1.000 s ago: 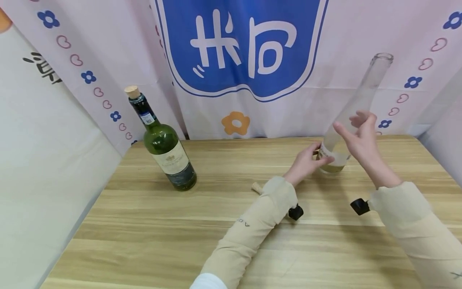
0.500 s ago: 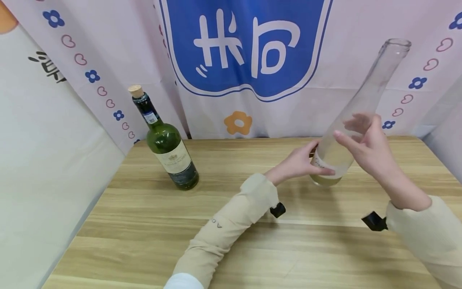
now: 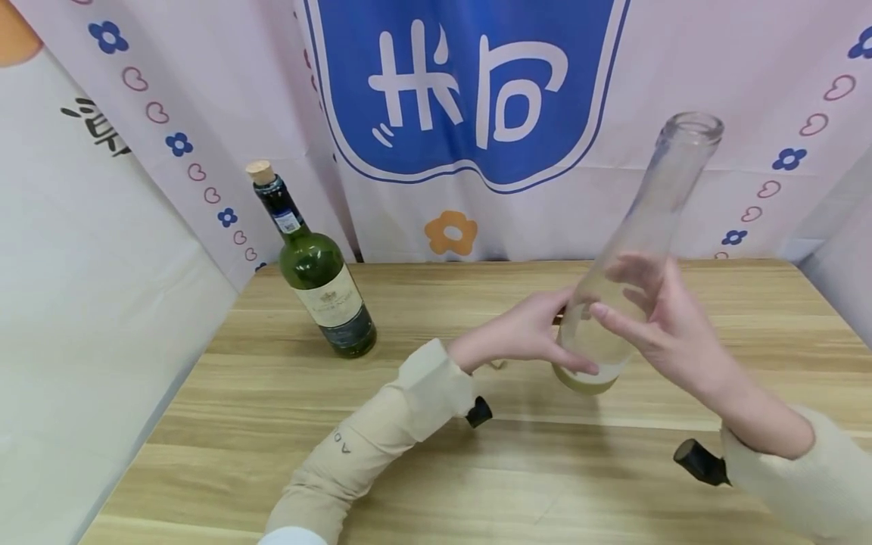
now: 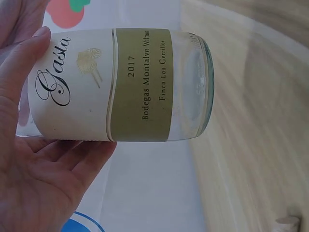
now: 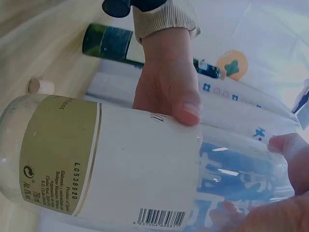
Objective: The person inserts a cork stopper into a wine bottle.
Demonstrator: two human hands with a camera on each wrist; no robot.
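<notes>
Both hands are on a clear glass wine bottle (image 3: 633,227), which leans with its uncorked mouth to the upper right. My left hand (image 3: 521,329) grips the lower body, thumb in front and fingers behind. Higher up, my right hand (image 3: 671,333) holds the same bottle between thumb and fingers; its fingers show through the glass. A white and olive label (image 4: 142,84) covers the lower body in the left wrist view. The bottle's base seems lifted off the wood. A loose cork (image 5: 41,86) lies on the table, mostly hidden by my left hand in the head view.
A green wine bottle (image 3: 323,284) with a cork (image 3: 260,172) in its mouth stands upright on the left of the wooden table (image 3: 436,484). Behind the table's back edge hangs a printed curtain (image 3: 402,219). Black wrist devices (image 3: 698,462) stick out from both sleeves.
The clear bottle has come from the back right of the table toward me and to the left, in both hands. My right hand has closed in on its body. The green bottle stays put.
</notes>
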